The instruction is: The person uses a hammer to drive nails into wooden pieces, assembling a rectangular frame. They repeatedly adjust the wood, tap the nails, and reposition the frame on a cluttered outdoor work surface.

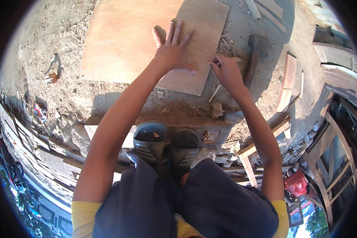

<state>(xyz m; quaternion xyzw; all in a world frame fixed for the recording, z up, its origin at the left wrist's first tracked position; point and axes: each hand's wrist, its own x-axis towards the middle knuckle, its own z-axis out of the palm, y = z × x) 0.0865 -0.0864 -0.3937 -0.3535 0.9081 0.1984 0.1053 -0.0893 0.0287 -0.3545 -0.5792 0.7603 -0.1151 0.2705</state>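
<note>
A sheet of plywood (123,47) lies flat on the ground in front of me, its near right corner between my arms. My left hand (172,51) is pressed on it with the fingers spread, the thumb blurred. Just off the board's right edge, my right hand (227,73) has its thumb and fingertips drawn together in a pinch. What they hold, if anything, is too small to make out; a short pale sliver shows behind the knuckles. Close to the right hand lies a dark wooden block (256,57), partly in shadow.
My sandalled feet (150,139) rest on a wooden beam (216,123) below the plywood. Wood shavings (225,47) are scattered by the board's right edge. Farther right lies a plank (286,81). Pale offcuts (271,16) lie at the far right, and a wooden frame (331,158) leans at the right.
</note>
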